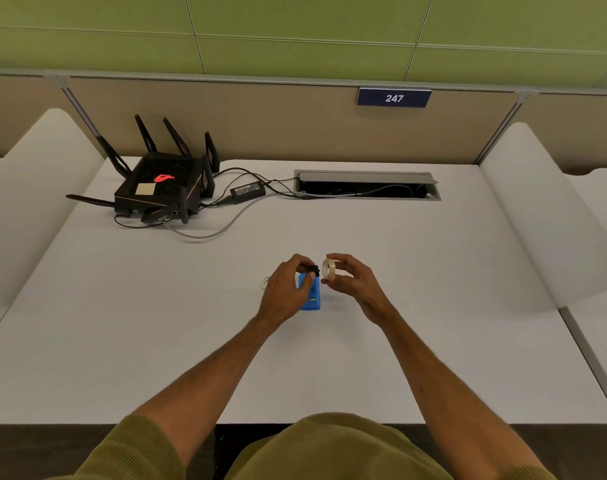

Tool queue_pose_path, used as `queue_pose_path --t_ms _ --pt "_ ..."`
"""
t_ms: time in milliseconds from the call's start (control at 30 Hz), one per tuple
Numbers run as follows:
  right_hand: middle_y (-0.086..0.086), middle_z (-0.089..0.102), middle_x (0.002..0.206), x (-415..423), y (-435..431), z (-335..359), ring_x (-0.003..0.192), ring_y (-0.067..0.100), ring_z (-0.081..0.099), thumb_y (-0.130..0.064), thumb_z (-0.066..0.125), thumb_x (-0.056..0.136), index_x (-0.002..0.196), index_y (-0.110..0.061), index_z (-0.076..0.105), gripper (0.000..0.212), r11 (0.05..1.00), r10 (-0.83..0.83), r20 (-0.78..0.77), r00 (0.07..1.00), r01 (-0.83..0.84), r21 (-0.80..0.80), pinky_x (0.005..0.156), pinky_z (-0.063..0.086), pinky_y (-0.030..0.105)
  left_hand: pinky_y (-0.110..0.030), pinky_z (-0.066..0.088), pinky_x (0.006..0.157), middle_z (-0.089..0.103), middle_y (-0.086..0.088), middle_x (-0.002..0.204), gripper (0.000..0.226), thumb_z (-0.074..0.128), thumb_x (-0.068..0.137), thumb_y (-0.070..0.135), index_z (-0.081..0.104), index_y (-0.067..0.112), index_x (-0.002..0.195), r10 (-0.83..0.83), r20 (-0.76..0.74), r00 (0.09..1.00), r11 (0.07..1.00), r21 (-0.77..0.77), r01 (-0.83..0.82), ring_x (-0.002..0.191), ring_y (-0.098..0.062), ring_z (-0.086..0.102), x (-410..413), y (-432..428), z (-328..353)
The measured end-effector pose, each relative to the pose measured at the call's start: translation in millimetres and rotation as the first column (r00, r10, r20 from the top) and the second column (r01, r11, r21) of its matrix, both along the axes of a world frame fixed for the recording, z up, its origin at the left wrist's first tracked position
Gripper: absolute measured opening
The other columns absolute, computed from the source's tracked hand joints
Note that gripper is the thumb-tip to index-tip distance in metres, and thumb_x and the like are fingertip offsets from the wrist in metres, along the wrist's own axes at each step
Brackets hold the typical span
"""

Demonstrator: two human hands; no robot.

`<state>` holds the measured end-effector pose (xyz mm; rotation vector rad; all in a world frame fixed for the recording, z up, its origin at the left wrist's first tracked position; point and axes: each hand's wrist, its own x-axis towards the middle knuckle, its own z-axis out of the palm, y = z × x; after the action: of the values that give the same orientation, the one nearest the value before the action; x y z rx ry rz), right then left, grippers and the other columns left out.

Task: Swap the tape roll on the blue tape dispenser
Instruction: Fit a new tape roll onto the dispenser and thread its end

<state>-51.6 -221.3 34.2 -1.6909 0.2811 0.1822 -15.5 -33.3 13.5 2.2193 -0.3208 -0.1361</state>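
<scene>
Tape roll (329,269) in right hand (351,283), black spindle (315,270) in left hand (285,289).

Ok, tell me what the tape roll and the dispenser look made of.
Tape roll: clear glossy film, probably plastic, since it looks pale and see-through with a light inner ring. Dispenser: likely moulded plastic, given its even, saturated blue and smooth rounded edges.

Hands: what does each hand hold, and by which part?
The right hand holds a tape roll by its outer rim. The left hand pinches a small black piece, seemingly the spool core, by one end.
</scene>
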Motion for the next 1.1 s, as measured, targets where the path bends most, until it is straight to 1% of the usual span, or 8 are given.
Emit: queue_pose_path --t_ms 200,367,467,567,733,867,967,1100 --pt "0.009 0.069 0.135 3 1 -3 0.130 0.029 0.065 -0.004 0.075 0.095 0.132 -0.006 0.058 0.041 1.000 -0.001 -0.009 1.000 0.000 -0.024 0.113 0.054 0.055 -0.039 0.056 0.107 0.072 -0.001 0.122 0.026 0.065 0.102 0.026 0.064 0.015 0.125 -0.023 0.006 1.000 1.000 0.006 0.022 0.115 -0.018 0.067 3 -2 5" --pt "0.011 0.068 0.133 5 1 -6 0.124 0.032 0.068 -0.003 0.078 0.093 0.131 -0.005 0.057 0.043 0.999 0.014 -0.008 1.000 -0.014 -0.032 0.106 0.057 0.047 -0.041 0.055 0.109 0.071 -0.003 0.126 0.028 0.064 0.103 0.024 0.064 0.013 0.129 -0.039 0.012 0.999 0.999 0.003 0.039 0.119 -0.019 0.066 4 -4 7" --pt "0.011 0.068 0.137 5 1 -6 0.121 0.035 0.072 0.000 0.078 0.092 0.139 -0.010 0.058 0.053 0.999 0.036 -0.023 0.999 -0.036 -0.033 0.108 0.057 0.047 -0.040 0.052 0.113 0.070 -0.004 0.131 0.032 0.064 0.103 0.024 0.063 0.013 0.133 -0.054 0.005 0.999 0.999 0.011 0.054 0.122 -0.020 0.065 4 -7 7" --pt "0.015 0.070 0.134 5 -1 -10 0.123 0.035 0.071 0.003 0.077 0.092 0.135 -0.004 0.063 0.046 0.998 0.037 -0.018 0.999 -0.038 -0.051 0.111 0.057 0.048 -0.039 0.050 0.116 0.067 -0.005 0.136 0.036 0.063 0.103 0.026 0.060 0.012 0.137 -0.056 -0.030 0.998 0.998 0.038 0.057 0.127 -0.022 0.063 4 -10 7" --pt "0.019 0.070 0.133 4 -4 -10 0.122 0.039 0.071 0.011 0.075 0.089 0.133 0.001 0.062 0.047 0.998 0.042 -0.027 0.999 -0.044 -0.055 0.109 0.058 0.053 -0.036 0.053 0.109 0.070 -0.003 0.125 0.028 0.064 0.102 0.025 0.063 0.014 0.128 -0.046 -0.022 0.999 0.997 0.056 0.047 0.120 -0.019 0.063 4 -12 6" --pt "0.019 0.069 0.132 6 -3 -6 0.124 0.039 0.068 0.011 0.079 0.085 0.131 0.002 0.059 0.051 0.994 0.073 -0.016 0.997 -0.074 -0.080 0.104 0.060 0.045 -0.036 0.052 0.107 0.071 -0.002 0.123 0.026 0.065 0.102 0.026 0.064 0.014 0.125 -0.056 -0.023 0.998 0.996 0.066 0.057 0.118 -0.019 0.062 4 -15 8" --pt "0.020 0.068 0.130 8 -4 -6 0.123 0.039 0.067 0.012 0.081 0.082 0.129 0.002 0.057 0.053 0.991 0.081 0.004 0.997 -0.080 -0.104 0.108 0.057 0.049 -0.035 0.052 0.105 0.071 -0.002 0.121 0.026 0.066 0.102 0.028 0.065 0.014 0.123 -0.077 -0.011 0.997 0.994 0.071 0.077 0.116 -0.018 0.062 6 -17 10" --pt "0.018 0.073 0.127 7 -5 -8 0.122 0.036 0.070 0.007 0.082 0.085 0.139 -0.005 0.058 0.061 0.991 0.079 0.024 0.997 -0.076 -0.109 0.110 0.057 0.048 -0.035 0.052 0.104 0.071 -0.004 0.119 0.027 0.067 0.101 0.030 0.067 0.013 0.122 -0.097 0.004 0.995 0.992 0.077 0.097 0.113 -0.020 0.062 8 -19 12"
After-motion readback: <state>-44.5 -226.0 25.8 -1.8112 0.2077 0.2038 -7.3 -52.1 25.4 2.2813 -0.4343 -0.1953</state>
